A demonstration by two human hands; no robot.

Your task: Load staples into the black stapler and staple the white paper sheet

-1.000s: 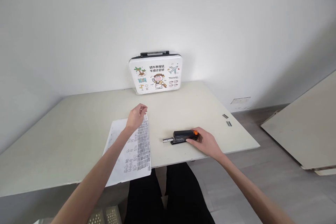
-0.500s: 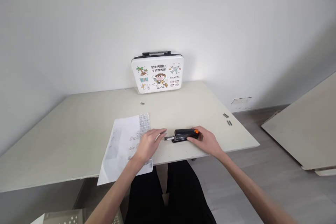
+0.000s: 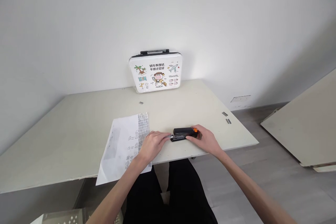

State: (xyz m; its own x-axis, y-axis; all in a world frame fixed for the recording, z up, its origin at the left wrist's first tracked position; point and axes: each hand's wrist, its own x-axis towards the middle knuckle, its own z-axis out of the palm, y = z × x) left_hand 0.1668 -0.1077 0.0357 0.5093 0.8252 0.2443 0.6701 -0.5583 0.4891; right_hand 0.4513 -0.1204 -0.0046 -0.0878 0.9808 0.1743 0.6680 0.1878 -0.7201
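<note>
Stapler (image 3: 183, 132) on worktop (image 3: 84, 122), right of paper (image 3: 119, 140); probably light, stiff and smooth, best held by orange end (image 3: 195, 130). Pinched there in right grip (image 3: 207, 140); in left grip (image 3: 154, 142), apparently, a staple strip (image 3: 167, 136) (brittle, likely easily snapped). On case (image 3: 156, 73): "TRAVEL" and "奶牛养得好,牛奶才会好"; on stapler, no readable brand.

From here I read two lines of Chinese on the white case (image 3: 155, 72), 奶牛养得好 over 牛奶才会好, at the upper middle of its front. On the case's right part I make out TRAVEL in capitals. The sheet (image 3: 119, 145) in front of the case, toward its left, carries print too small for me to read.
</note>
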